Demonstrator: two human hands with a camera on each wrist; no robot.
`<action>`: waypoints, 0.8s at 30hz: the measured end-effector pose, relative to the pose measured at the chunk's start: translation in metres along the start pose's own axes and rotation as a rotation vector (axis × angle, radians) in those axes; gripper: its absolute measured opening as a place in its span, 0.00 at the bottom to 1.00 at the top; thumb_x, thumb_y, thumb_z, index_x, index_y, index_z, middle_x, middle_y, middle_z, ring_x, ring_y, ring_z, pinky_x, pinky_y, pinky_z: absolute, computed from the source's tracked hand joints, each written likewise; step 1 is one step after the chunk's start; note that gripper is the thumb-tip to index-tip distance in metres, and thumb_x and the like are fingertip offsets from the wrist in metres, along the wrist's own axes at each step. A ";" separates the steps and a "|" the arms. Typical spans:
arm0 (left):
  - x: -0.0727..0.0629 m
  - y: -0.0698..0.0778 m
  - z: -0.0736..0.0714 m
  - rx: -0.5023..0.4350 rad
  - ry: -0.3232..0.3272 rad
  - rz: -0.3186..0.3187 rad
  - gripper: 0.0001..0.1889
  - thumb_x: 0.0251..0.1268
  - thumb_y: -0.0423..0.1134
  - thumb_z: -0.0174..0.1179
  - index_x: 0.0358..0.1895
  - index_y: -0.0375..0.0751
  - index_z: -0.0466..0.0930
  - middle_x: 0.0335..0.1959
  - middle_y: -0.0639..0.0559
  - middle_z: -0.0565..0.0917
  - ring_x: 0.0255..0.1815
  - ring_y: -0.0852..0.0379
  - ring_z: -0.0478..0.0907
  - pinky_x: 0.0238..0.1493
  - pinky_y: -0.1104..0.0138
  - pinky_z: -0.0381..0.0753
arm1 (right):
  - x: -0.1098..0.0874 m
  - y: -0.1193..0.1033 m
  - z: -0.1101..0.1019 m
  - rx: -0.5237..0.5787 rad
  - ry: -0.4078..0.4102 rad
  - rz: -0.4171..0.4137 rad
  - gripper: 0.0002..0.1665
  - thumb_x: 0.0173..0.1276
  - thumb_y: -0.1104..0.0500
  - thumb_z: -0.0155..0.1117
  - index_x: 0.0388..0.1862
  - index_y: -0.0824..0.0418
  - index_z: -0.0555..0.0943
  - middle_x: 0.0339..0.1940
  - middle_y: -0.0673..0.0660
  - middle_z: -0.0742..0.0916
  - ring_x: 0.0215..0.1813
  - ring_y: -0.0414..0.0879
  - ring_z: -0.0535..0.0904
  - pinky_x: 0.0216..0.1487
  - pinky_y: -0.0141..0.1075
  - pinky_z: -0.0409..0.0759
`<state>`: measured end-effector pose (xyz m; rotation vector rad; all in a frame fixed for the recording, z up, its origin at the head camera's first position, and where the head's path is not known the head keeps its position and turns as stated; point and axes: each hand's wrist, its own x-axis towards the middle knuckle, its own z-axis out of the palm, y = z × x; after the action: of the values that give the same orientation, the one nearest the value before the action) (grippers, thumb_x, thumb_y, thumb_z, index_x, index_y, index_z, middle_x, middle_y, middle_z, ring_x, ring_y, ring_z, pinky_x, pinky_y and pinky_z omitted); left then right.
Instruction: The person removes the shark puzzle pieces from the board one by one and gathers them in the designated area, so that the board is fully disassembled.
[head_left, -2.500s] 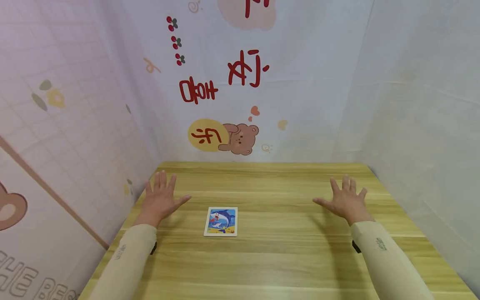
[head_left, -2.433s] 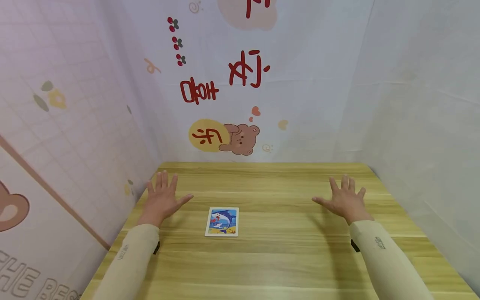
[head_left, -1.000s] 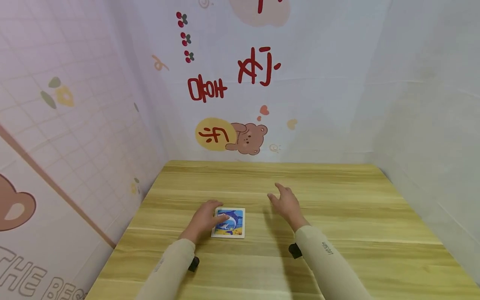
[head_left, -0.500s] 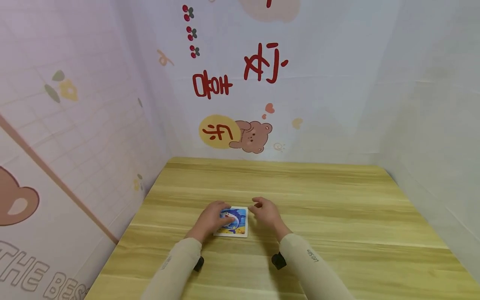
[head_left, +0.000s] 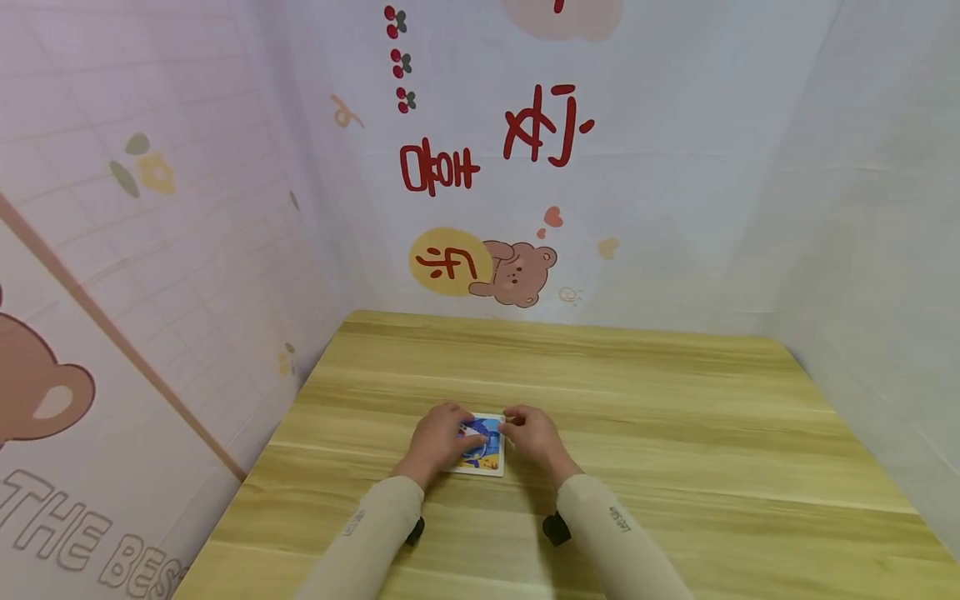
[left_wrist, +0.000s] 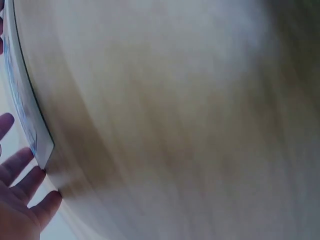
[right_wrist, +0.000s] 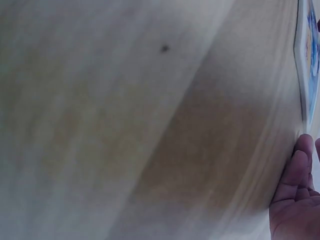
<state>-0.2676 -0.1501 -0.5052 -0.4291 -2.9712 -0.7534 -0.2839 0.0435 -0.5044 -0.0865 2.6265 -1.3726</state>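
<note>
A small square picture board point(head_left: 489, 457), white-edged with a blue sea-creature print, lies flat on the table. My left hand point(head_left: 437, 440) is curved over its left side. In the left wrist view the fingers point(left_wrist: 31, 182) are spread at the corner of the board point(left_wrist: 44, 142), and the thumb appears slightly above the surface. At the far right corner is my right hand point(head_left: 534, 433), its fingers bent. The right wrist view has the fingertips point(right_wrist: 299, 162) at the corner of the board point(right_wrist: 306, 65); whether they pinch it is unclear.
The wood-grain table point(head_left: 675, 433) spreads around both hands. A white cloth wall with red characters and a bear print point(head_left: 517, 275) stands behind. More cloth walls rise at the left point(head_left: 195, 250) and right point(head_left: 862, 275).
Both hands have come inward from the table's sides. The left reached the board first; the right followed to its far right corner, fingers bending. The board stays flat.
</note>
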 end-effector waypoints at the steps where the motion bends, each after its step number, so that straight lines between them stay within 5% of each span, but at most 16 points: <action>1: 0.000 0.001 0.001 0.013 0.005 -0.005 0.24 0.61 0.55 0.68 0.51 0.39 0.85 0.51 0.44 0.81 0.54 0.43 0.77 0.57 0.50 0.75 | 0.000 0.001 0.000 -0.004 0.005 -0.005 0.17 0.70 0.59 0.66 0.55 0.63 0.83 0.46 0.58 0.85 0.45 0.50 0.78 0.45 0.43 0.80; 24: 0.000 0.008 0.008 0.048 0.028 -0.015 0.21 0.61 0.49 0.70 0.51 0.38 0.86 0.57 0.34 0.79 0.59 0.37 0.75 0.61 0.48 0.72 | 0.002 0.001 0.010 -0.160 0.034 -0.054 0.16 0.61 0.60 0.73 0.49 0.59 0.88 0.35 0.52 0.85 0.37 0.46 0.75 0.39 0.41 0.75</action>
<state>-0.2648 -0.1398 -0.5081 -0.3912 -2.9623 -0.6818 -0.2841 0.0354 -0.5111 -0.1572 2.7780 -1.1873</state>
